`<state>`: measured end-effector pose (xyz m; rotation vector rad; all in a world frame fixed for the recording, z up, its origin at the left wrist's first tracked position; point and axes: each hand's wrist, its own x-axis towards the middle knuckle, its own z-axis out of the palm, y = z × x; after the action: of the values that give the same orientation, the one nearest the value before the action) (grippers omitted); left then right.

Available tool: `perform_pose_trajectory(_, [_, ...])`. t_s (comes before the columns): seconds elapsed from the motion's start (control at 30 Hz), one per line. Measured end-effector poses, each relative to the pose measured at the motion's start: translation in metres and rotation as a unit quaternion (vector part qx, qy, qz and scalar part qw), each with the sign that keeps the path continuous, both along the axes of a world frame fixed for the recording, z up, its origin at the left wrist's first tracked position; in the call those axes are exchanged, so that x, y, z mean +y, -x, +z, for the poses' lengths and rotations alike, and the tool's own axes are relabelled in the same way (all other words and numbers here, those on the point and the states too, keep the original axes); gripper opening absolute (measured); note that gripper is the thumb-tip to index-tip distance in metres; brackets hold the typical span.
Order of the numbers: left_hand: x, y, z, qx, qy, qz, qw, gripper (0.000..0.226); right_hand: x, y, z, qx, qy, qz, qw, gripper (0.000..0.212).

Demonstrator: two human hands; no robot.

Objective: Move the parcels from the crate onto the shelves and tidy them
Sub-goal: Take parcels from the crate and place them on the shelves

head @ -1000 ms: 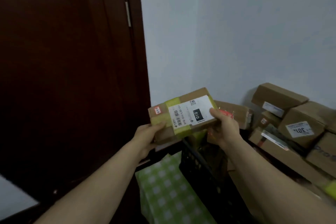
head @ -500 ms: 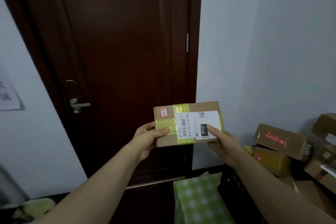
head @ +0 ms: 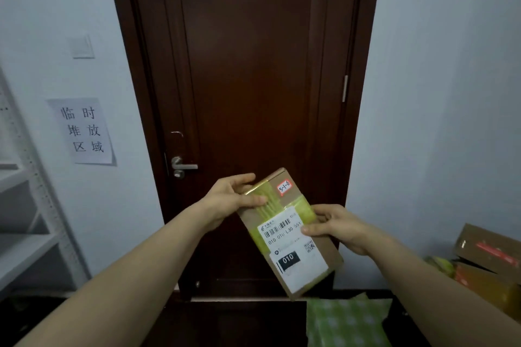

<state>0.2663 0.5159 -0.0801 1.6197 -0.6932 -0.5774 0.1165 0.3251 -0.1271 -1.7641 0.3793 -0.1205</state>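
The left hand [head: 232,200] pinches the upper left edge of the parcel [head: 290,234], thumb on the yellow-green tape and fingers behind. The right hand [head: 335,227] grips the right edge, thumb pressed on the white label [head: 296,259] marked 010. The parcel is held tilted at lower centre of the frame, a red sticker [head: 284,186] near its top corner. Behind it is a dark door [head: 253,79]. White shelving [head: 19,251] sits at the left edge, and more boxes [head: 490,253] at lower right.
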Motion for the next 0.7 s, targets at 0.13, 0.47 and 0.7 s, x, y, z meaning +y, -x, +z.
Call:
perform_pose_trajectory(0.13, [0.012,-0.007,-0.005,0.104,0.063,0.098,0.988,0.109,0.021,-0.019,0.001,-0.060,-0.046,-0.043,0.996,0.041])
perform_pose_trajectory(0.47, [0.039,-0.009,-0.022,0.105,0.048,0.065,0.991,0.032,0.050,-0.057,0.015,-0.107,-0.048,-0.046,0.992,0.030])
perform_pose_trajectory(0.7, [0.057,-0.022,-0.017,0.093,0.047,0.077,0.992,0.033,0.066,-0.075,0.015,-0.115,-0.053,-0.036,0.991,0.028])
